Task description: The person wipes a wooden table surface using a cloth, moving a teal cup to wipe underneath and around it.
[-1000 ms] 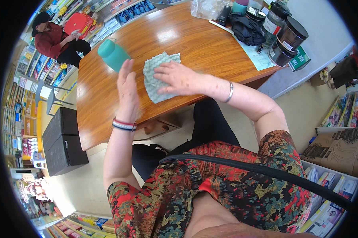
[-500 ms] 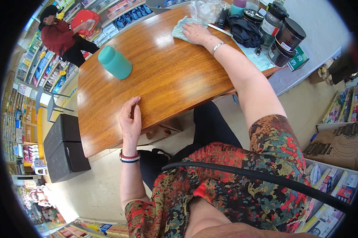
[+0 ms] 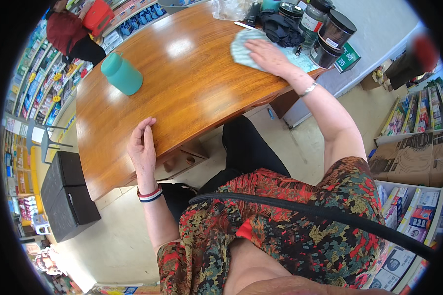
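Observation:
A pale green-and-white cloth (image 3: 239, 48) lies on the wooden table (image 3: 192, 83) near its right end. My right hand (image 3: 266, 56) presses on it, fingers bent slightly over the fabric. My left hand (image 3: 143, 145) rests at the table's near edge, toward the left. Its fingers are extended close together, with nothing in them. Beyond that hand, a turquoise bottle (image 3: 122, 74) with a loop on its lid stands on the tabletop.
Dark-lidded jars (image 3: 337, 28), a clear flask (image 3: 312, 22), a black cloth bundle (image 3: 280, 28) and a plastic bag (image 3: 230, 9) crowd the far right corner. A person (image 3: 69, 29) with a red basket (image 3: 97, 17) stands by shelves. Black boxes (image 3: 69, 196) sit left.
My right hand and the cloth have slid right and nearer along the table. My left hand keeps its place at the edge. The whole view has shifted slightly.

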`<state>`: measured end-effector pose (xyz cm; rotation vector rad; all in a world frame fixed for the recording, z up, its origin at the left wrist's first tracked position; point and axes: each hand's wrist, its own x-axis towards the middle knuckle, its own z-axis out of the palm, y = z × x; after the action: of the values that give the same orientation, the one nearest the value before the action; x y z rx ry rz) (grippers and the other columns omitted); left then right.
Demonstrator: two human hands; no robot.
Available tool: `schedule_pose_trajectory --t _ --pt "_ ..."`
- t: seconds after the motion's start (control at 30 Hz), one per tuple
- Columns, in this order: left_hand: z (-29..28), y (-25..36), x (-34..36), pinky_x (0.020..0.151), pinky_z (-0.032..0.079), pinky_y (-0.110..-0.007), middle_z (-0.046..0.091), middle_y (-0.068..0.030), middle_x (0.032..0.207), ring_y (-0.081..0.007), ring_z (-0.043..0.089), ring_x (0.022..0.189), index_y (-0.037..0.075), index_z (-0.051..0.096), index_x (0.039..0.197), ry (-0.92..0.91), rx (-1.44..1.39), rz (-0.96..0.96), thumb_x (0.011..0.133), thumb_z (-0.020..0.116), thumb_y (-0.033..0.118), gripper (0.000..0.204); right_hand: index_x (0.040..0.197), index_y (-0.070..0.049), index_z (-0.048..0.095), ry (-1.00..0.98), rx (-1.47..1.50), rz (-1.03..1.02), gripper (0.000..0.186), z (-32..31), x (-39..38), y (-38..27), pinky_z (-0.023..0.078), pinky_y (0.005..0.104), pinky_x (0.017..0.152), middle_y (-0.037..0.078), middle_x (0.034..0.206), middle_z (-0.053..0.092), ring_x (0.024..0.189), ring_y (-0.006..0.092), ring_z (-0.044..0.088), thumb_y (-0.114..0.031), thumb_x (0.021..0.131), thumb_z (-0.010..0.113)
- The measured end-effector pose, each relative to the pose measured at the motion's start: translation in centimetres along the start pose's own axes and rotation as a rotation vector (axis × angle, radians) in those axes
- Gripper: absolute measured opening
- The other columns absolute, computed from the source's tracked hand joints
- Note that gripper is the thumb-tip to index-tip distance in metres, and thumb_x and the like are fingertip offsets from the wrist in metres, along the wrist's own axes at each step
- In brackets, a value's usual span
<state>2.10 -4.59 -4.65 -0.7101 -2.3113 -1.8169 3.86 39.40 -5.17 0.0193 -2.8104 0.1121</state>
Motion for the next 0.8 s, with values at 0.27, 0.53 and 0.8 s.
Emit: schedule_pose_trajectory --t 0.27,0.53,0.8 --pt "0.2 -0.1 -0.2 0.086 0.047 -0.024 0.069 -0.0065 0.098 -0.0116 0.062 0.095 -0.001 0.065 0.106 0.058 0.034 0.076 0.094 0.051 0.002 0.019 0.131 -0.003 0.048 0.155 0.015 -0.353 0.043 -2.3 -7.6 -2.9 0.031 0.0450 0.107 0.018 0.137 0.045 0.127 0.0375 0.040 -0.018 0.090 0.050" --pt "0.1 -0.4 0.0 0.089 0.047 -0.027 0.067 -0.0075 0.102 -0.0146 0.062 0.098 0.000 0.064 0.108 0.072 0.011 0.111 0.091 0.052 0.000 0.020 0.136 -0.003 0.044 -0.130 0.243 -0.587 0.048 -2.8 -1.3 -13.2 0.026 0.0426 0.111 0.016 0.142 0.041 0.132 0.0346 0.035 -0.014 0.089 0.048" --pt "-4.1 10.0 -2.2 0.109 0.027 -0.046 0.061 -0.0143 0.109 -0.0300 0.045 0.122 0.005 0.057 0.117 -0.095 -0.540 0.413 0.099 0.041 0.025 0.032 0.128 -0.002 0.052 0.064 0.056 -0.353 0.038 4.4 8.9 -3.7 0.032 0.0402 0.108 0.018 0.135 0.049 0.125 0.0321 0.044 -0.020 0.095 0.044"
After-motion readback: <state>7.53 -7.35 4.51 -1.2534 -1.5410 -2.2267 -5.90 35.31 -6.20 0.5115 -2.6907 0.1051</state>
